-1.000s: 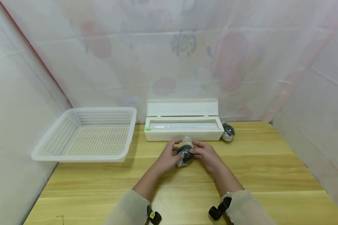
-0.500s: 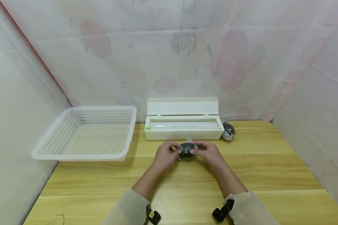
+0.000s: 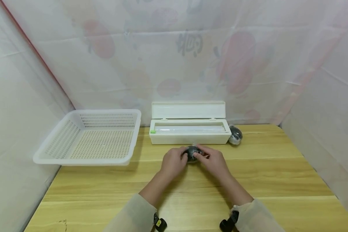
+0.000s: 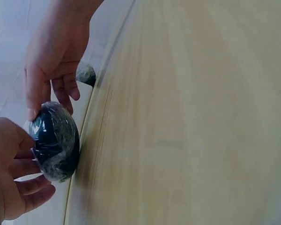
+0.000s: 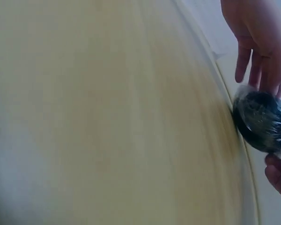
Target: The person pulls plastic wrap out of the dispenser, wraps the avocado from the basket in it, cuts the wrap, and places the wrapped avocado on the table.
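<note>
A dark, oval avocado (image 3: pixel 192 154) wrapped in clear cling film is held between both hands, just in front of the white cling film box. My left hand (image 3: pixel 173 163) grips its left side, thumb towards me. From the right, my right hand (image 3: pixel 216 161) pinches it with thumb and fingers. Shiny, creased film covers the avocado (image 4: pixel 57 140) in the left wrist view. In the right wrist view, a loose flap of film stands off one end of the avocado (image 5: pixel 260 119). The fingers hide part of its sides.
The white cling film box (image 3: pixel 189 139) has its lid raised and a roll inside. A second wrapped avocado (image 3: pixel 235 135) lies against its right end. On the left stands a white perforated basket (image 3: pixel 84 161). A printed curtain (image 3: pixel 133 71) hangs behind the wooden table (image 3: pixel 278 180).
The avocado has been turned from a slanted to a more sideways position. Both hands have closed in around it, and the film that stuck out now lies nearer its surface.
</note>
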